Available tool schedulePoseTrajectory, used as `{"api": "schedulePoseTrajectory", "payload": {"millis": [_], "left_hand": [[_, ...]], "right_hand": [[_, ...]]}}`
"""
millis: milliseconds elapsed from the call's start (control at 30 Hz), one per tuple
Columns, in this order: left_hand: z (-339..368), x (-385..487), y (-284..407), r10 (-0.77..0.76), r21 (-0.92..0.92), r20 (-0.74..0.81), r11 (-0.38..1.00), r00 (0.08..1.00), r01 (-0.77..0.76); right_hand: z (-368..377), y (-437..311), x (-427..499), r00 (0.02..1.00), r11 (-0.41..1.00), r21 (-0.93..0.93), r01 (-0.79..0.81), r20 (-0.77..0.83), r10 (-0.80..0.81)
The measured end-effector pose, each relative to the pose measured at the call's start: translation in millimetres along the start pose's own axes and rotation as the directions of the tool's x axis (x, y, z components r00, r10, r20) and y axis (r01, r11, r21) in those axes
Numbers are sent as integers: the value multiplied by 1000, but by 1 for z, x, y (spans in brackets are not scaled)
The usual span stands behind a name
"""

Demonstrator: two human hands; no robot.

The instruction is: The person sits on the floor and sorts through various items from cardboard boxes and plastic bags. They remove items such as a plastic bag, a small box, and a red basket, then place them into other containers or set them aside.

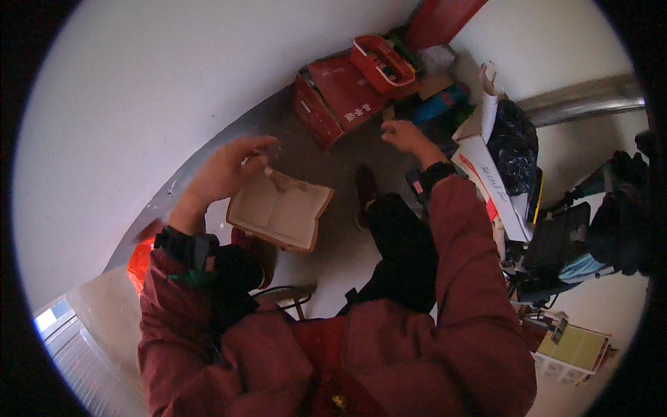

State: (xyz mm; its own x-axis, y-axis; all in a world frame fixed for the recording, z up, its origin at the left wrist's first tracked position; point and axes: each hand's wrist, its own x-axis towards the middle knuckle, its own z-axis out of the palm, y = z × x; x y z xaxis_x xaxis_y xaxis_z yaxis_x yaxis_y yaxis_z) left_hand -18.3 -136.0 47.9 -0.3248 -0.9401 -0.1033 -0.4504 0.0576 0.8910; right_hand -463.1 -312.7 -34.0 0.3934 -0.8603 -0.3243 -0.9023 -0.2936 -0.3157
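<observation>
My left hand (pixel 229 169) is blurred, with thumb and fingers curved towards each other above a small open cardboard tray or box piece (pixel 281 211). The cardboard's upper corner lies just under the thumb; whether the hand grips it is unclear. Pale inside and brown at its edges, the cardboard overlaps one of my dark red shoes in the view. Farther right, my right hand (pixel 409 138) has its fingers curled, near a large red carton (pixel 338 94). Nothing shows in that hand, but its palm is hidden. Dark bands circle both wrists.
A red plastic basket (pixel 383 62) with items stands on the carton. To the right are a white cardboard box (pixel 492 182) bearing writing, a black plastic bag (pixel 513 146) and dark bags (pixel 568 229). An orange plastic bag (pixel 139 266) sits by the left wall (pixel 130 114).
</observation>
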Motion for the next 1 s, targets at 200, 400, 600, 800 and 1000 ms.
{"api": "schedulePoseTrajectory", "payload": {"millis": [200, 400, 600, 800, 1000], "left_hand": [[-10, -18, -4, -1, -12, -4, 1000, 1000, 1], [-8, -18, -16, -72, 30, 26, 997, 997, 72], [-7, -10, -28, 62, 311, 15, 948, 998, -63], [-13, -5, -30, -36, 275, 108, 961, 993, 5], [-19, 5, -36, -72, 313, 175, 950, 982, 14]], "right_hand": [[6, -52, -33, 982, 996, 45, 74, 169, -81], [33, -95, 51, 952, 953, -85, 290, -77, -297], [66, -136, 160, 941, 961, -139, 238, -213, -264], [90, -138, 200, 996, 998, -55, 39, -76, -43], [91, -112, 214, 977, 977, 42, 211, -31, -210]]}}
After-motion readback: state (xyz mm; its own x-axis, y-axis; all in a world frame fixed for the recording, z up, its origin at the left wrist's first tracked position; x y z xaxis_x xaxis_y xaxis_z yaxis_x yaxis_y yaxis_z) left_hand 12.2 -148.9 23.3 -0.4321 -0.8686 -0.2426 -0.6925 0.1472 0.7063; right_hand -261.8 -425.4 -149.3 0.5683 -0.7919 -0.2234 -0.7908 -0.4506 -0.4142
